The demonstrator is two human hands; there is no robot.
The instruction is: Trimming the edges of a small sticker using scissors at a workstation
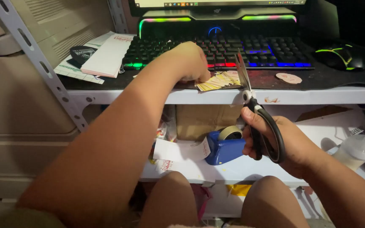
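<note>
Fingers (199, 76) of the left hand (189, 61) pinch yellow paper strips (218, 81); right hand (275, 141) grips scissors (256, 114) just beside

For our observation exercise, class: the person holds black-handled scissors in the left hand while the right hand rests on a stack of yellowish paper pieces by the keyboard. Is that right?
Not quite: the hands are swapped. In the head view the right hand holds the black-handled scissors, and the left hand rests on the stack of yellowish paper pieces by the keyboard.
</note>
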